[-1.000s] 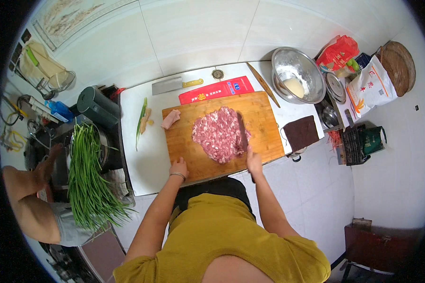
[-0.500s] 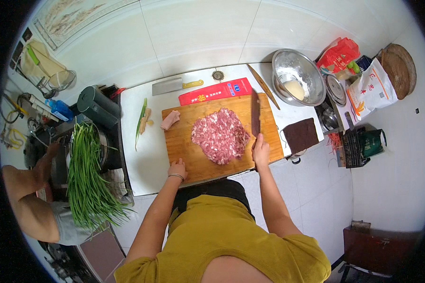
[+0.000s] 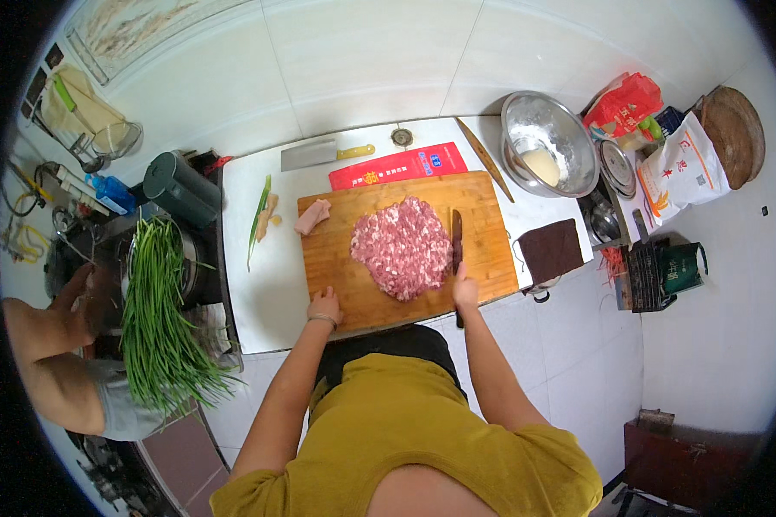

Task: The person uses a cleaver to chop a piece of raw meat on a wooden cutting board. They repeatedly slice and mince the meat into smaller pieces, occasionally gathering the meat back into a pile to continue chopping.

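Note:
Minced meat [image 3: 401, 248] lies in a flat, roundish pile on the wooden cutting board [image 3: 490, 215]. My right hand [image 3: 466, 294] is closed round the handle of a dark kitchen knife [image 3: 457, 234]. Its blade points away from me along the pile's right edge, seen almost edge-on; whether it touches the meat, I cannot tell. At the board's near left edge, my left hand [image 3: 325, 306] lies flat on the wood, holding nothing. A pale pink piece of meat [image 3: 313, 217] sits at the board's far left.
Behind the board are a yellow-handled cleaver [image 3: 310, 155] and a red packet [image 3: 397, 168]. Green onion [image 3: 259, 220] and ginger [image 3: 268, 211] lie left. A metal bowl [image 3: 526, 116] holding dough stands far right, beside a brown cloth [image 3: 552, 250]. Another person's arm [image 3: 56, 366] is left, near long green stalks [image 3: 159, 319].
My right hand has brought the knife left, to the meat's right edge, and its blade now shows narrower. My left hand stays in place on the board.

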{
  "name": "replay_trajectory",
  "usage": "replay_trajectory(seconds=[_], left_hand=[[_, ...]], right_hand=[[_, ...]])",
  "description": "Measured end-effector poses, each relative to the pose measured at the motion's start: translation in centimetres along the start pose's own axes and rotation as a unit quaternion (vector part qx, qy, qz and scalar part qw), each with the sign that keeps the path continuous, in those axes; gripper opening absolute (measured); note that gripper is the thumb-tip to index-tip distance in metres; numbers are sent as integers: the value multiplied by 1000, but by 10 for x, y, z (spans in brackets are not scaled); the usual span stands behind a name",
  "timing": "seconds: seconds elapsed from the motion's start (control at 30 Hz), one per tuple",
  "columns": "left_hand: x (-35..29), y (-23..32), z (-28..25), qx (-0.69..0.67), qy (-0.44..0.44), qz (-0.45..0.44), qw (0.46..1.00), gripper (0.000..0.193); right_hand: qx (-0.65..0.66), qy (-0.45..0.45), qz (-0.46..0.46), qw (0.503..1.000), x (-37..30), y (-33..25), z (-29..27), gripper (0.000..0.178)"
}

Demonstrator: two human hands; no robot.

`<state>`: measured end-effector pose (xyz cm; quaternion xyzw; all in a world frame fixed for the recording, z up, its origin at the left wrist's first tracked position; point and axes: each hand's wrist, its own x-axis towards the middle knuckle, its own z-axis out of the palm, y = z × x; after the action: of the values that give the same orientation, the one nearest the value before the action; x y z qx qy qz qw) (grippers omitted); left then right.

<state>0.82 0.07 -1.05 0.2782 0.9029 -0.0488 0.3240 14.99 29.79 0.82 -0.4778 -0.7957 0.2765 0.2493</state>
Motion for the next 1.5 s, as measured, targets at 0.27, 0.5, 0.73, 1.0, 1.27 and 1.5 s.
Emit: replay_trajectory(seconds=[0.27, 0.5, 0.73, 1.0, 1.27, 1.5], left_hand=[[-5, 0, -8, -16, -19, 0, 1000, 48], [0, -2, -6, -23, -11, -7, 1000, 47], [10, -4, 12, 6, 33, 15, 999, 40], [1, 0, -4, 8, -26, 1, 1000, 50], [6, -7, 6, -34, -15, -15, 999, 62], [-1, 2, -4, 2, -31, -19, 999, 45]], right_hand=[[79, -206, 228, 948, 46, -54, -67, 67], [-77, -191, 63, 977, 24, -19, -27, 77], [108, 54, -70, 990, 5, 5, 11, 60], [111, -180, 79, 974, 23, -77, -53, 64], [-14, -226, 34, 974, 16, -58, -14, 65], [18, -158, 21, 987, -13, -48, -3, 57]])
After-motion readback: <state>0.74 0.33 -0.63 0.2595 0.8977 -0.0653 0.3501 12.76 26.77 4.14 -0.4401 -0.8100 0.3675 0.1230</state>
